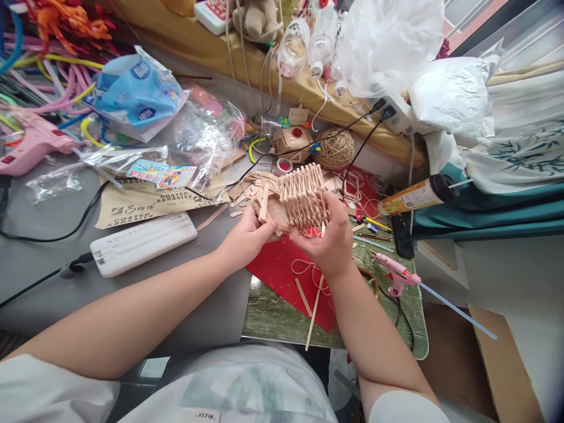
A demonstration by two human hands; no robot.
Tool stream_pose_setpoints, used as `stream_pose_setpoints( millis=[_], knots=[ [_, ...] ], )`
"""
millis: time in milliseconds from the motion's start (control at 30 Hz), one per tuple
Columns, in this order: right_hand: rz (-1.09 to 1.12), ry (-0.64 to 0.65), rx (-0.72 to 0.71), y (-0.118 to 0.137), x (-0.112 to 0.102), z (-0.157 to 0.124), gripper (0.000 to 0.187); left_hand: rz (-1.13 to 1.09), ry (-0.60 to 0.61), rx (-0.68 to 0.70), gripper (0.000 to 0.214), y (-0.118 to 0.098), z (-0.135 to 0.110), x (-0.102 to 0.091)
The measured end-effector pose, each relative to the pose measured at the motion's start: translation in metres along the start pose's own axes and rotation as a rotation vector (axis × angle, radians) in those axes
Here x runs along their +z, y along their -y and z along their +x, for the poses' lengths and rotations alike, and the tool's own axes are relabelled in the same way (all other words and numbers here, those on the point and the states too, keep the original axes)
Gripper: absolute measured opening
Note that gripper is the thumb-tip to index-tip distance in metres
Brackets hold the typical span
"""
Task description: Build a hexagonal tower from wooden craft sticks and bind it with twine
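Between my two hands is a craft-stick model [304, 197], a slatted block of stacked wooden sticks joined to a flat wooden base. My left hand [251, 238] grips the base at its left end, thumb on top. Around the right side of the slatted block curls my right hand [326, 235], fingers behind and thumb in front. The model is held above a red sheet [282, 264], where twine [304, 267], a loose craft stick [303, 296] and a thin wooden rod [314, 317] lie. More loose sticks are partly hidden behind the model.
A pink glue gun [399, 275] rests at the right table edge, its glue stick jutting out. Another glue gun [33, 141] lies far left. A white power bank [145, 244], sandpaper [127, 205], twine ball [335, 147] and drink cup [414, 197] surround the hands. Black cables cross behind.
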State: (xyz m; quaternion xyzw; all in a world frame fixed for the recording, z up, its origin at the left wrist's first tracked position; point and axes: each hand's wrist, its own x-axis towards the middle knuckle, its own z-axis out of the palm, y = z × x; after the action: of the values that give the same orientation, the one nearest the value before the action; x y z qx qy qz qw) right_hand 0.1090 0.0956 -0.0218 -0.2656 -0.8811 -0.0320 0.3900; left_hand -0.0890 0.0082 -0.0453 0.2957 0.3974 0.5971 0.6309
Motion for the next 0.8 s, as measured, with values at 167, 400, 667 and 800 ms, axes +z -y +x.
stream_pose_setpoints(
  millis=[167, 400, 667, 800],
  knots=[
    [0.04, -0.134, 0.097, 0.001, 0.014, -0.021, 0.106, 0.169, -0.062, 0.087, 0.072, -0.004, -0.005, 0.003],
    [0.024, -0.145, 0.056, 0.003, 0.021, -0.019, 0.109, 0.219, -0.024, 0.126, 0.061, -0.004, -0.009, 0.003],
    [0.111, -0.178, 0.185, 0.003, 0.024, -0.027, 0.117, 0.255, -0.007, 0.181, 0.057, -0.005, -0.012, 0.004],
    [0.218, -0.267, 0.243, 0.012, 0.028, -0.03, 0.117, 0.305, -0.008, 0.196, 0.057, -0.002, -0.016, 0.006]
  ],
)
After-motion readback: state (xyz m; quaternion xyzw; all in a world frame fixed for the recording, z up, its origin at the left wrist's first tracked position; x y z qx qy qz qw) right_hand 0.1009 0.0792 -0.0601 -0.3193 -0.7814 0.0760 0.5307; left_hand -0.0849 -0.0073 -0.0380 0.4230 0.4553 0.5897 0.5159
